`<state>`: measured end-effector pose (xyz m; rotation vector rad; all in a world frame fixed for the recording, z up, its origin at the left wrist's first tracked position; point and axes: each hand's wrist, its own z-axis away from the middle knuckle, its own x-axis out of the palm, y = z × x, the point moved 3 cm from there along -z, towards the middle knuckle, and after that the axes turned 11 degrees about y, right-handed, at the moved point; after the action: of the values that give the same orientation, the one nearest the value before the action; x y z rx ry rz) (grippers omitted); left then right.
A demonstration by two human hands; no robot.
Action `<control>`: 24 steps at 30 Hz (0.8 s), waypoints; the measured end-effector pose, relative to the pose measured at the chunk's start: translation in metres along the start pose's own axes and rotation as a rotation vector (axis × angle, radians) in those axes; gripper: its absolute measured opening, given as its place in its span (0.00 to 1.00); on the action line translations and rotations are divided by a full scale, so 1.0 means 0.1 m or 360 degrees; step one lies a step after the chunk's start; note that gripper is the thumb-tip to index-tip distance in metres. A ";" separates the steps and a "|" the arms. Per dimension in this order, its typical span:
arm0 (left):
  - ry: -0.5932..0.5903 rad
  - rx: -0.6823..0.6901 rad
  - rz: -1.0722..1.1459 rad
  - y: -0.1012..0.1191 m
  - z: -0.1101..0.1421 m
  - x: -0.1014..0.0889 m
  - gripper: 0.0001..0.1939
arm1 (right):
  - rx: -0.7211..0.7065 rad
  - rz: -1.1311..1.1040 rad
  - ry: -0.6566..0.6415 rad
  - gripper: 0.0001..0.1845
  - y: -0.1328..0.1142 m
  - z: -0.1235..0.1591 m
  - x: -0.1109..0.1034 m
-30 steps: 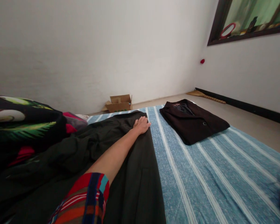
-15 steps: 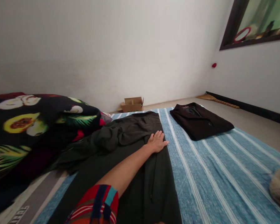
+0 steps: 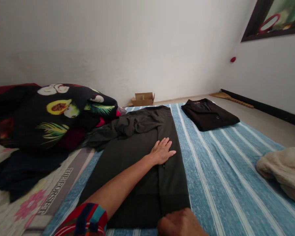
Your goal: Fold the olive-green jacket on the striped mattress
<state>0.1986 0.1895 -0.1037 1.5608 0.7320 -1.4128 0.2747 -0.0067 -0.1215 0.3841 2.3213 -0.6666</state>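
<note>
A dark olive jacket [image 3: 135, 160] lies spread over the blue striped sheet, one side folded inward and a sleeve bunched across its upper part. Fingers spread, my left hand [image 3: 161, 151] rests flat on the folded side, just above a small zip. At the bottom edge of the view, my right hand [image 3: 180, 224] is closed at the lower right corner of the jacket, by its hem. Its fingertips are partly hidden.
A folded dark brown coat [image 3: 208, 114] lies to the right on the striped sheet [image 3: 206, 164]. Beige fluffy cloth [image 3: 284, 170] sits at the right edge. Fruit-print black fabric [image 3: 71, 114] is heaped at left. Behind stand a cardboard box [image 3: 144, 99] and a wall [image 3: 137, 46].
My left hand has slid down the jacket towards me. My right hand has come into view at the hem, and the lower edge of the jacket now shows. The view has shifted.
</note>
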 end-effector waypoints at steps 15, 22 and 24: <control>0.0305 -0.0100 0.0216 0.45 1.31 0.14 0.26 | 0.0070 0.0135 0.0353 0.07 0.30 0.21 -0.59; 0.0535 -0.0200 0.0325 0.45 1.62 0.14 0.27 | -0.0019 0.0013 0.0253 0.08 0.18 0.21 -0.57; 0.0637 -0.0186 0.0374 0.44 1.66 0.16 0.25 | 0.0017 -0.0043 0.0237 0.08 0.15 0.21 -0.59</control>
<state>0.1642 0.0206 -0.1040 1.7925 0.8163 -0.8809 0.3350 -0.0111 -0.0998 0.4204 2.4684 -0.6846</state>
